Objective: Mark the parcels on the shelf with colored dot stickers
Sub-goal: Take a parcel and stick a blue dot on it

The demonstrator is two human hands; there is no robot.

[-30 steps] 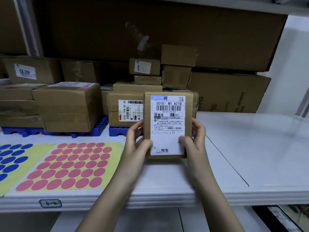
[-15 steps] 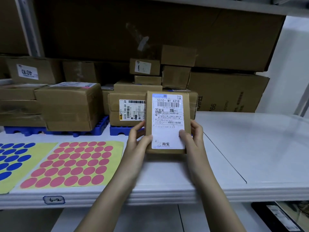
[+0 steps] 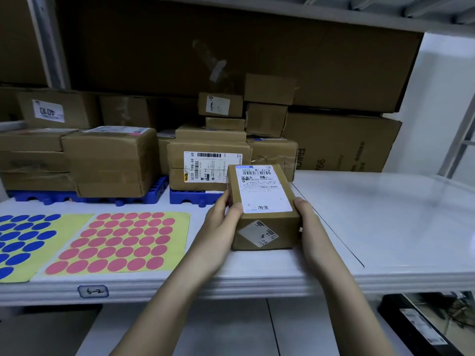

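Both hands, your left hand (image 3: 221, 222) and right hand (image 3: 307, 222), hold the small parcel (image 3: 264, 209) by its sides; let go too fast and it could slide off the shelf (image 3: 385, 227) edge at 6 o'clock.

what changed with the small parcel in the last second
The small parcel, held upright with its label facing the camera, has been tipped back and laid flat on the shelf. The left hand and right hand keep gripping its sides. The pink sticker sheet stayed put.

2 bare forearms, left hand (image 3: 221, 224), right hand (image 3: 308, 222)
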